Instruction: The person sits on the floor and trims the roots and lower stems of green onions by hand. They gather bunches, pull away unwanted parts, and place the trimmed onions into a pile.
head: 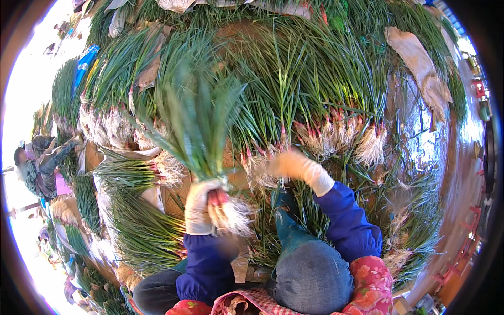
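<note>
My left hand, in a pale glove, grips a bunch of scallion-like greens just above its red stem bases. White roots hang out below the fist, and the long leaves rise upward, blurred by motion. My right hand, gloved too and blurred at the fingers, is at the roots of loose greens lying in front of me. Whether its fingers hold any of them is unclear. A row of more greens with reddish bases and pale roots lies just beyond that hand.
To my left lie a sideways bundle and a larger pile of greens. A tan sack rests on the wet floor at the right. Another person is at the far left. My bent knee rises in front.
</note>
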Motion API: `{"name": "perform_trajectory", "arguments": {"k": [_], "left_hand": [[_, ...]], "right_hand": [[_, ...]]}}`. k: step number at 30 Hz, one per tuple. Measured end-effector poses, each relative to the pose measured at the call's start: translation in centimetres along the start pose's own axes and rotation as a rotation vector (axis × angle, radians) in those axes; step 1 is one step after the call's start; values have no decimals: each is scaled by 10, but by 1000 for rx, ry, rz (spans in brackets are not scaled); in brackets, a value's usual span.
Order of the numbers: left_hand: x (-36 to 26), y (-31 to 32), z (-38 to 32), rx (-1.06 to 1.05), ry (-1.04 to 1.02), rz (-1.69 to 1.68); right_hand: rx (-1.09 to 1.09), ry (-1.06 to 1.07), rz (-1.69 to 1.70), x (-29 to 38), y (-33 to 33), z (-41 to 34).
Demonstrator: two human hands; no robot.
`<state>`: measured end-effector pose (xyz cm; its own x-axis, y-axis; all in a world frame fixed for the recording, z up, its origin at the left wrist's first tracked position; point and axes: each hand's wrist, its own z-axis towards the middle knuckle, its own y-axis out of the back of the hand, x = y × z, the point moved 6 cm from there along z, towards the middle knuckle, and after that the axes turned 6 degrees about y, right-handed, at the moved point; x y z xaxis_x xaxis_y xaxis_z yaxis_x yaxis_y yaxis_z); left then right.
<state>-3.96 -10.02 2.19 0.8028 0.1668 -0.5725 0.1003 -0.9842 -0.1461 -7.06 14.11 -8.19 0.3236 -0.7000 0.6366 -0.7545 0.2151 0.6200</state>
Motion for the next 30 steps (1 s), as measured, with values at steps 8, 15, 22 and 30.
{"name": "perform_trajectory", "arguments": {"k": [8, 15, 22, 30], "left_hand": [[19, -22, 44, 318, -46, -416], [95, -59, 53, 281, 209, -128], [98, -63, 34, 377, 132, -259], [30, -2, 20, 443, -40, -199]], "right_hand": [[-805, -540, -207, -47, 44, 6], [-634, 45, 38, 83, 25, -80], [-803, 117, 318, 80, 30, -67], [-615, 102, -367, 6, 28, -90]]}}
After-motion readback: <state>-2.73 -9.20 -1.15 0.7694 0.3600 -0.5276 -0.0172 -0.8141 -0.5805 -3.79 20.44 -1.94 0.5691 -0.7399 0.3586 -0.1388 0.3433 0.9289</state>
